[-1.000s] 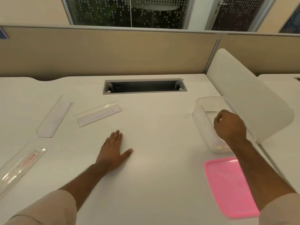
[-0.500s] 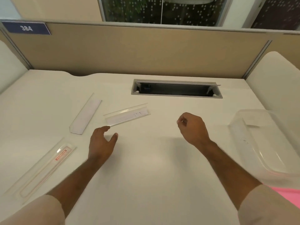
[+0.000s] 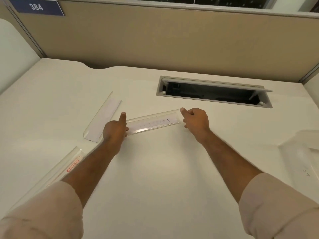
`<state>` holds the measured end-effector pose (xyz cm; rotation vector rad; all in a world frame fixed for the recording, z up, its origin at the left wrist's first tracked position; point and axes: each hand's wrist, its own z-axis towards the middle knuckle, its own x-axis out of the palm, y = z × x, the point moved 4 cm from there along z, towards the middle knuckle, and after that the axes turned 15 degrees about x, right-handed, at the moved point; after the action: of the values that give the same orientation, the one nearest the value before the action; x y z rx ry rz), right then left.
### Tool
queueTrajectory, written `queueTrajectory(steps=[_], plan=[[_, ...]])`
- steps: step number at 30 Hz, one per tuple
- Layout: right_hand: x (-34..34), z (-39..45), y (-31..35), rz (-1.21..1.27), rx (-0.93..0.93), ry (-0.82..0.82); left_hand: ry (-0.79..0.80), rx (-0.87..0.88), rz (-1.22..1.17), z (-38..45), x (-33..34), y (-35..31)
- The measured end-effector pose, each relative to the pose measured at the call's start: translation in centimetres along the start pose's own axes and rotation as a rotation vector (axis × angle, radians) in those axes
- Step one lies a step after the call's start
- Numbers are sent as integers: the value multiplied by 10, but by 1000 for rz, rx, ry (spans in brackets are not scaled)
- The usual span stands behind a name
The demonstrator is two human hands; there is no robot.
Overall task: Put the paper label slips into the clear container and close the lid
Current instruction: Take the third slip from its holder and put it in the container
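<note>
A clear label holder with a white paper slip [image 3: 152, 124] lies in the middle of the white desk. My left hand [image 3: 116, 131] grips its left end, thumb raised. My right hand [image 3: 195, 119] pinches its right end. A second holder with a blank white slip [image 3: 102, 118] lies just left of my left hand. A third, longer holder with a red printed label [image 3: 57, 171] lies at the near left, partly under my left forearm. The clear container [image 3: 300, 152] shows only partly at the right edge. The lid is out of view.
An open grey cable tray [image 3: 214, 92] is set into the desk behind the slips. A beige partition [image 3: 155, 40] with a blue 384 sign [image 3: 36, 7] closes the back. White side dividers stand at the left [image 3: 12, 54] and right edges.
Both hands moved forward and took hold of the ends of the middle label holder. The right hand left the container earlier. The view shifted left, so the pink lid dropped out of sight.
</note>
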<state>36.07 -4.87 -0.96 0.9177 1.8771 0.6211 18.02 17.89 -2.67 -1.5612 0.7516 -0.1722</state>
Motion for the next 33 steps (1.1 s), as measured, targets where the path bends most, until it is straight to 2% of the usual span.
queueTrajectory(steps=[6, 13, 18, 24, 28, 33], plan=[[20, 19, 23, 83, 224, 74, 88, -209, -83, 7, 8, 2], [21, 11, 19, 136, 292, 143, 154, -281, -234, -3, 7, -1], [4, -9, 5, 187, 312, 186, 153, -202, -354, -23, 3, -12], [-30, -49, -31, 303, 327, 213, 212, -67, -362, -61, -15, -12], [-54, -86, -56, 398, 261, 247, 324, 42, -326, -94, -28, -6], [-75, -130, -85, 434, 143, 249, 412, 91, -329, -137, -40, -1]])
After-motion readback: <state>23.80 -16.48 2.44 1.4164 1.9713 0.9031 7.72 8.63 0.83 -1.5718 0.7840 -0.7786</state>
